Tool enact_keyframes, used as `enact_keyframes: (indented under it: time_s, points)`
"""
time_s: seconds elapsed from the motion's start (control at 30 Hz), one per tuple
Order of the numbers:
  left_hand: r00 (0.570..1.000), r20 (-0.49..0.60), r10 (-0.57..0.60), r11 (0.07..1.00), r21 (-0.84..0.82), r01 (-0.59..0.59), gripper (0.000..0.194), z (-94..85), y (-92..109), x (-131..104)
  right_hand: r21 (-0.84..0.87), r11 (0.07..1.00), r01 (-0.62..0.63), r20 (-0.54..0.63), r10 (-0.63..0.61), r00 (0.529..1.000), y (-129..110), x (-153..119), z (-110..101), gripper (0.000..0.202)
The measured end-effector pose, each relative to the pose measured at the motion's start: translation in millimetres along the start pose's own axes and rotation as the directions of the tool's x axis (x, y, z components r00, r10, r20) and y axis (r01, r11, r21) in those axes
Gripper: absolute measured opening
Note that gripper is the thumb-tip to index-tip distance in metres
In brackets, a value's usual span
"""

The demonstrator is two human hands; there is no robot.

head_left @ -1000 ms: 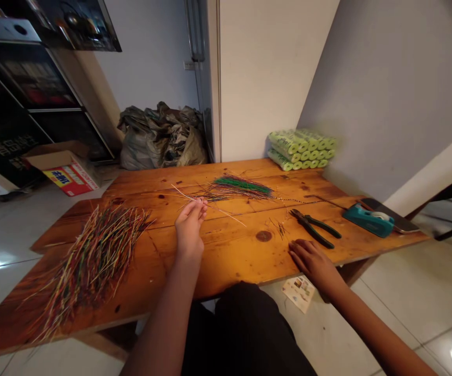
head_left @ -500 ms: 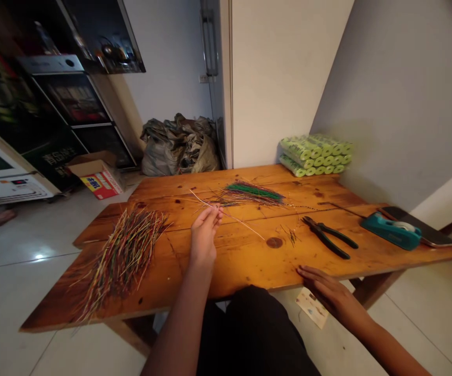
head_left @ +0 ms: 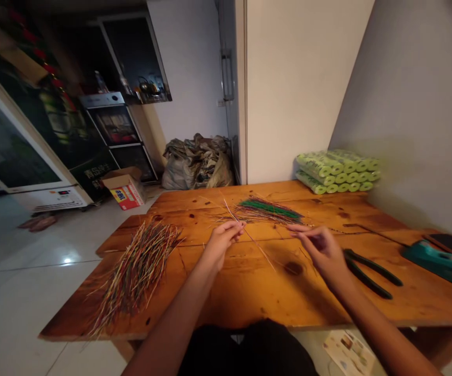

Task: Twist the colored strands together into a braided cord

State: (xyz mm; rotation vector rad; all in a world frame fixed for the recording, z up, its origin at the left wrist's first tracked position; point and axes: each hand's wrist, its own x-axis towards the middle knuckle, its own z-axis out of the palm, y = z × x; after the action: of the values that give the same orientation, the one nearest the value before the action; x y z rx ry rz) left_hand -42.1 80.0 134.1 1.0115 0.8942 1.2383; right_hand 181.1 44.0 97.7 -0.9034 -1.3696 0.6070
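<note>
Between the thumb and fingers of my left hand [head_left: 223,241] are thin pale wires [head_left: 260,248], pinched above the middle of the table. Their ends stick out past the fingers, up to the left and down to the right. My right hand [head_left: 323,253] is held over the table to the right of the wires, apart from them, with its fingers stretched out and nothing seen in them. Behind the hands lies a bundle of green and reddish wires [head_left: 271,209]. To the left is a loose heap of many-coloured wires [head_left: 135,271]. Dark-handled pliers [head_left: 372,271] lie beside my right hand, their jaws partly hidden.
A teal tape dispenser [head_left: 437,263] stands at the table's right end, near a dark flat object [head_left: 451,244]. Stacked green rolls [head_left: 337,169] sit at the back against the wall. Beyond the wooden table [head_left: 241,297] are full bags [head_left: 197,162] and a cardboard box [head_left: 126,190] on the floor.
My right hand has risen from the table's front edge and come up towards the wires. My left hand keeps its pinch on them. The view has swung a little left and up.
</note>
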Motion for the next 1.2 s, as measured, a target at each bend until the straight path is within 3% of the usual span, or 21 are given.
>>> enact_keyframes:
  time_s: [0.07, 0.17, 0.3, 0.5, 0.63, 0.73, 0.93, 1.07, 1.2]
  points:
    - [1.0, -0.01, -0.004, 1.0, 0.008, 0.004, 0.017, -8.1, -8, 9, 0.078, 0.996, -0.042, 0.12, 0.033, 0.992, 8, 26, 35, 0.019]
    - [1.0, -0.01, 0.011, 0.999, 0.031, -0.011, 0.016, -21.2, -23, 20, 0.138, 0.975, -0.176, 0.305, 0.127, 0.944, 29, 43, 76, 0.025]
    - [0.998, 0.056, 0.014, 0.997, 0.073, -0.018, 0.014, -34.3, -44, 31, 0.266, 0.897, -0.353, 0.443, 0.212, 0.871, 55, 40, 100, 0.026]
    - [0.995, 0.032, 0.092, 0.988, 0.124, -0.095, 0.014, -35.8, -64, 41, 0.437, 0.709, -0.554, 0.489, 0.331, 0.807, 71, 30, 102, 0.023]
    - [0.992, 0.023, 0.123, 0.981, 0.146, -0.125, 0.016, -36.3, -73, 41, 0.425, 0.664, -0.615, 0.495, 0.398, 0.772, 69, 28, 101, 0.03]
    - [0.992, 0.07, 0.103, 0.983, 0.148, -0.113, 0.015, -42.5, -77, 38, 0.383, 0.676, -0.629, 0.515, 0.408, 0.753, 67, 27, 100, 0.032]
    - [0.956, 0.29, 0.044, 0.977, 0.187, -0.102, 0.021, -59.7, -77, 38, 0.298, 0.71, -0.637, 0.572, 0.402, 0.715, 68, 26, 97, 0.034]
    - [0.959, 0.277, 0.056, 0.964, 0.237, -0.125, 0.015, -62.7, -81, 41, 0.249, 0.746, -0.618, 0.592, 0.388, 0.707, 69, 26, 96, 0.035]
    - [0.97, 0.231, 0.082, 0.967, 0.216, -0.133, 0.013, -58.8, -80, 39, 0.203, 0.815, -0.543, 0.556, 0.36, 0.749, 69, 25, 99, 0.033]
